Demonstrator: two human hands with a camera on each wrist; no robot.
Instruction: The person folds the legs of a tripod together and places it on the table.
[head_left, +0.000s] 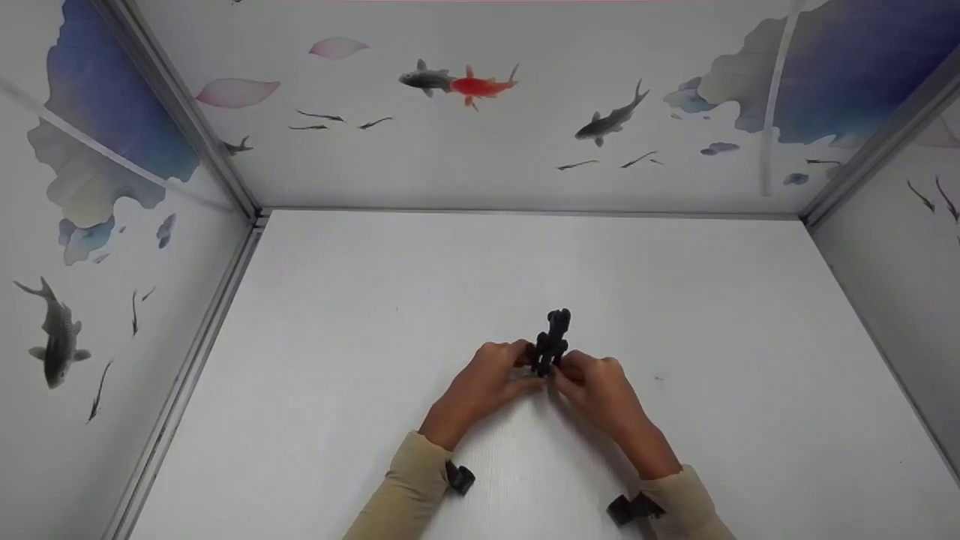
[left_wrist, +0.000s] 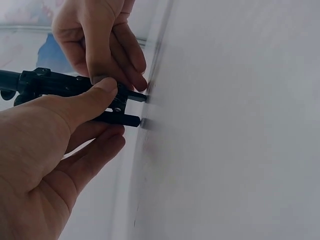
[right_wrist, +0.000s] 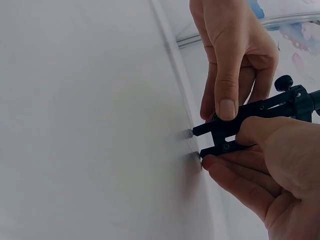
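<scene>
A small black jointed stand with two short legs rests its leg tips on the white table. Both hands pinch its lower part from either side. My left hand holds it with the thumb on top and the fingers curled below the legs. My right hand grips the opposite side, its thumb and fingers around the same legs. The stand's upper end, with a small knob, points away from the table. The palms hide the stand's middle.
White walls printed with fish and lotus leaves close in the table on the left, back and right. Black camera mounts sit on both beige-sleeved wrists. Bare table surface lies all round the hands.
</scene>
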